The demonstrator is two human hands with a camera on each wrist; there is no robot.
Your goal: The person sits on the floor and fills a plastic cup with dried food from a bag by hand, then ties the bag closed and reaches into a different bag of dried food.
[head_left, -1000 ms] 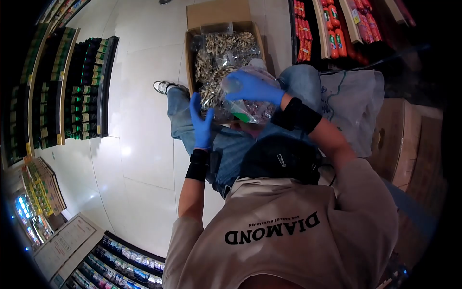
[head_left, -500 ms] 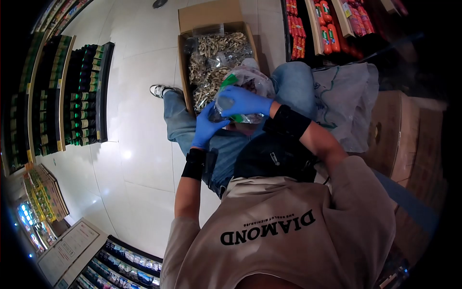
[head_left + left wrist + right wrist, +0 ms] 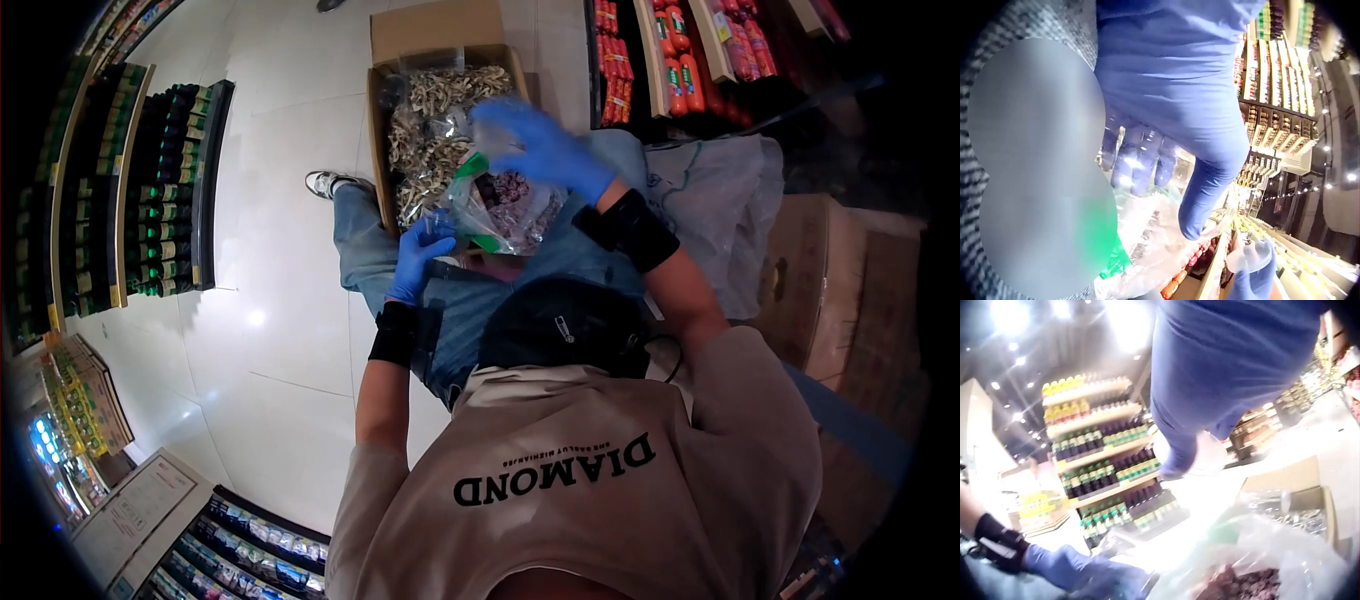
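Observation:
A clear bag [image 3: 525, 215] with green patches and dark reddish pieces inside rests over the person's lap. The left hand [image 3: 420, 262], blue-gloved, holds clear plastic beside it; in the left wrist view the left hand's fingers [image 3: 1138, 159] show through this plastic, thumb apart. Above the bag, the blurred right hand [image 3: 545, 145] holds a round translucent object, seen in the right wrist view as a pale disc [image 3: 1210, 454] by the thumb. Just beyond is an open cardboard box [image 3: 380, 150] of pale brown dried pieces [image 3: 415, 145] and clear packaging.
Bottle shelves [image 3: 165, 190] stand at the left and red-packaged goods [image 3: 685, 80] at the upper right. A whitish sack [image 3: 735, 220] and cardboard cartons [image 3: 800, 265] lie right of the person's legs. Pale floor tiles [image 3: 285, 300] extend on the left.
The right hand came down to the left hand, then rose away toward the box with the round object. The left hand's fingers have drawn in, and the bag's reddish contents are more exposed.

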